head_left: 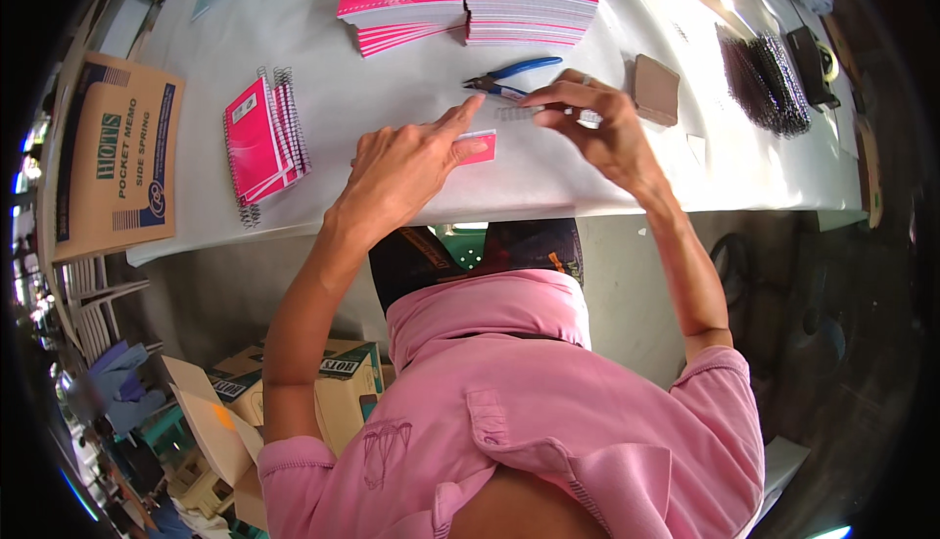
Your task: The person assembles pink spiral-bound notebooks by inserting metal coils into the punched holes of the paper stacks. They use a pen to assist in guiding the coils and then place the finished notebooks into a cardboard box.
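Note:
My left hand (406, 162) lies over a small pink memo pad (478, 151) on the white-covered table, thumb on its cover and index finger stretched forward. Much of the pad is hidden under the hand. To its right, my right hand (602, 123) pinches a thin wire spiral coil (513, 113) between thumb and fingers. The coil's free end points left, close to my left index fingertip. Just beyond both hands rest blue-handled cutting pliers (524, 68), their jaws toward the left. A brown block (656, 90) sits right of my right hand.
Stacks of pink memo pads (531, 15) stand at the far side. Spiral-bound pink pads (257, 133) lie left, near a cardboard carton (117, 172). A bundle of dark coils (766, 84) and a black tape dispenser (813, 67) are at right. The table's front edge (587, 214) borders my lap.

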Demonstrator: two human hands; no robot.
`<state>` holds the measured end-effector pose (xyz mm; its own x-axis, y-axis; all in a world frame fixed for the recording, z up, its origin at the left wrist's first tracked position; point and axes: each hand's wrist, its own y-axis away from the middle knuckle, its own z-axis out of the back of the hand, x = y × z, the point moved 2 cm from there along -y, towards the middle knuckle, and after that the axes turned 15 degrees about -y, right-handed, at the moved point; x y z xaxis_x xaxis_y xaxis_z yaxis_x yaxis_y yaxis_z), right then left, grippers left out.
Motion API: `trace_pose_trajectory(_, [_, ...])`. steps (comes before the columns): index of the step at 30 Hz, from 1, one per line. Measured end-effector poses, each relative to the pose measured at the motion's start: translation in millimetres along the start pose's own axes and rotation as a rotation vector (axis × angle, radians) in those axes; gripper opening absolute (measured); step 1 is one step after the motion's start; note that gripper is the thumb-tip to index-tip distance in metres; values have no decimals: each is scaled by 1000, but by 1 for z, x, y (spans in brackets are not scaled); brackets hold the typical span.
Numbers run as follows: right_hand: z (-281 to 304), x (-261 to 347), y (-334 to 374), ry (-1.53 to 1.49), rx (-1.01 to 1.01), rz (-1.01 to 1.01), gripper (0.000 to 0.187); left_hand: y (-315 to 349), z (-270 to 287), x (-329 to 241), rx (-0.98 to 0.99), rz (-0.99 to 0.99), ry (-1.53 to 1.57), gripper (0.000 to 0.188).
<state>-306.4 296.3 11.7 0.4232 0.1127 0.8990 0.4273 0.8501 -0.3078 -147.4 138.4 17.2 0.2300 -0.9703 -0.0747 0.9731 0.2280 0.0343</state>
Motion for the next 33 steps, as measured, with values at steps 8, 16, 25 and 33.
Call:
trace_pose_trajectory(8, [-5,-11,-6,-175,22,-75,15,-2,0,3,5,16,-5,56])
trace_pose_trajectory(16, [0,-9,-10,-263,262,-250,12,-7,7,5,49,-23,-53,55])
trace_pose_trajectory(25, [-10,5,-10,114,282,-87,18,-6,0,6,-58,-24,-30,54])
trace_pose_trajectory(33, [-15,14,-9,288,460,-74,31,-8,-1,2,-9,-181,1,40])
